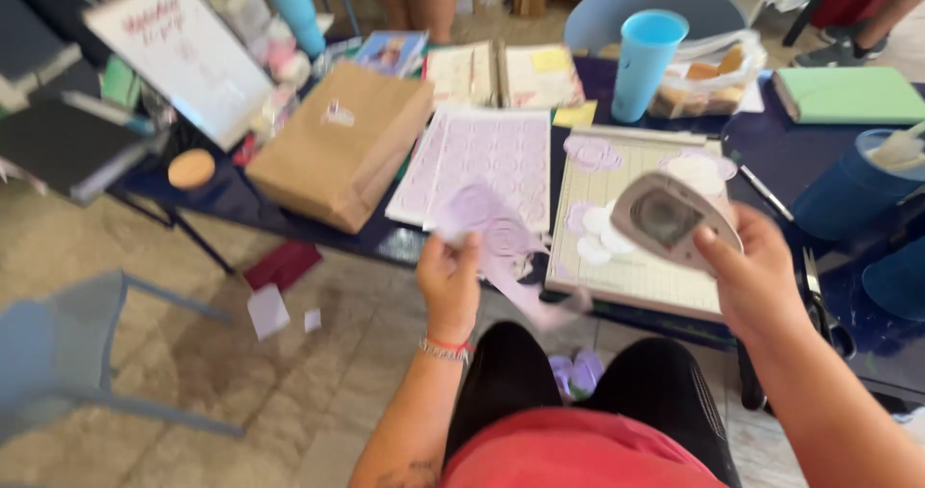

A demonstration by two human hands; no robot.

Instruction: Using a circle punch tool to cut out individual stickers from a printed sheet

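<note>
My left hand [449, 278] pinches a strip of lilac paper [501, 242] that hangs down over my lap, blurred by motion. My right hand [752, 274] grips a grey and white paper punch [670, 216], held above a pale green cutting mat [631, 266]. On that mat lie white paper circles [591, 235] and lilac cut-outs [593, 151]. A lilac sheet printed with circles [482, 160] lies on the dark blue table [771, 151] just beyond my left hand.
A brown paper bag [337, 146] lies at the left of the table. A blue cup [644, 62], a bag of snacks [708, 81], a green folder [848, 95], a blue bucket [848, 191] and scissors [824, 310] stand around. A grey chair [67, 353] and paper scraps [268, 310] are on the floor.
</note>
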